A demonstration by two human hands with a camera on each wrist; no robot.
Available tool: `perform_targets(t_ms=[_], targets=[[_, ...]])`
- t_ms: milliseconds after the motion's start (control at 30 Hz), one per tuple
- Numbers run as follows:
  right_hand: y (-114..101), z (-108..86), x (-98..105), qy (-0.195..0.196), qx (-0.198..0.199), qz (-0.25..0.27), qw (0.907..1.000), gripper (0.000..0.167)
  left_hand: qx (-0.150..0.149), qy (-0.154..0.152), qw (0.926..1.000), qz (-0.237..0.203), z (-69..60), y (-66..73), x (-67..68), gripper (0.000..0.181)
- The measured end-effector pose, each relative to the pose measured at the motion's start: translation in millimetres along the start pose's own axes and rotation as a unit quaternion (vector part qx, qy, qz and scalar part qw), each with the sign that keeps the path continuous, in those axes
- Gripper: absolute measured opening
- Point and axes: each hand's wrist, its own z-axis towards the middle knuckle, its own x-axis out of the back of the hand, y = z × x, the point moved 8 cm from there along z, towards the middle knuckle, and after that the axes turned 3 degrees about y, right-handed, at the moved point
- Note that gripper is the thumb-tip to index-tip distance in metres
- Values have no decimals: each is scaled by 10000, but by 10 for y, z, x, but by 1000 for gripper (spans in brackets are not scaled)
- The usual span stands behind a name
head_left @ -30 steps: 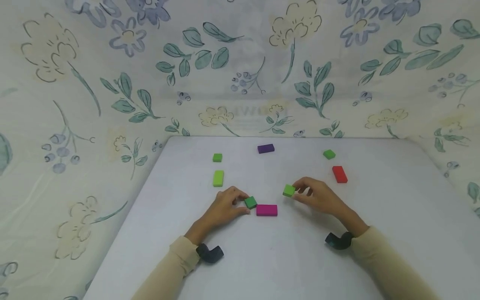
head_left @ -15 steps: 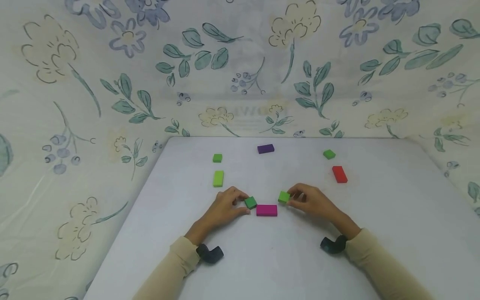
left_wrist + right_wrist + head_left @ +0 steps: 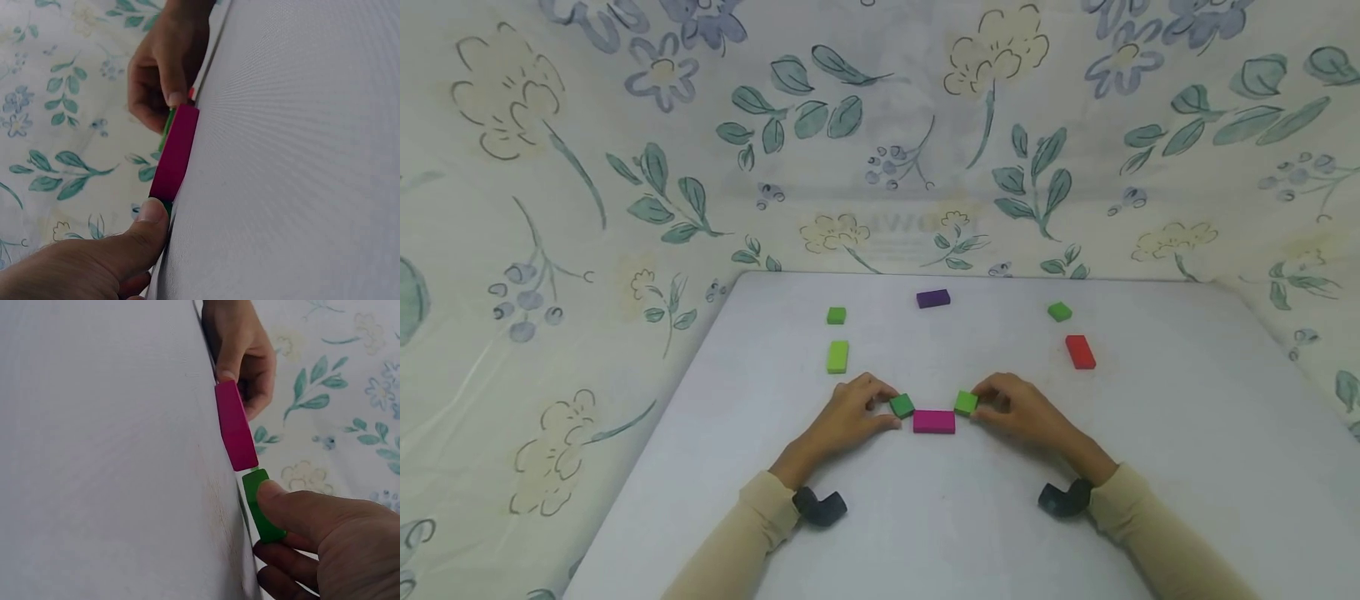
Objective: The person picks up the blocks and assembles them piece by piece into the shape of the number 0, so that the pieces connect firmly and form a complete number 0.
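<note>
White counter (image 3: 1210, 392) seen, its near edge cut off by the frame. Left hand (image 3: 850, 408) unmoved over the last second; its fingers are parted only by the dark green block (image 3: 902, 406) pinched between them. Right hand (image 3: 1028, 408) shifted leftward and nearer, its fingers likewise closed on the bright green block (image 3: 966, 403). Magenta block (image 3: 934, 422), lying between the hands, is now judged to be flanked at both ends. Red block (image 3: 1080, 352) at right, lime block (image 3: 838, 357) at left and purple block (image 3: 933, 298) at far middle left undisturbed, as are the small far-left block (image 3: 837, 316) and small far-right block (image 3: 1060, 311). Dark green block mostly hidden in the left wrist view; whether bright green and magenta are touching cannot be told.
</note>
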Motion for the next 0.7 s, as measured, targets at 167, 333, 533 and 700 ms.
perform_targets(t_ms=[167, 333, 533, 700], targets=[[-9, -17, -15, 20, 66, -18, 10000, 34, -13, 4, 10000, -19, -10, 22, 9, 39], [-12, -23, -21, 5, 51, -4, 10000, 34, 0, -34, 10000, -2, -7, 22, -3, 38], [-9, -29, -24, 21, 62, -35, 10000, 33, 26, -31, 10000, 16, -4, 11, -11, 38], [-22, -28, -27, 90, 175, -83, 9998, 33, 91, -76, 9999, -14, -1, -11, -23, 38]])
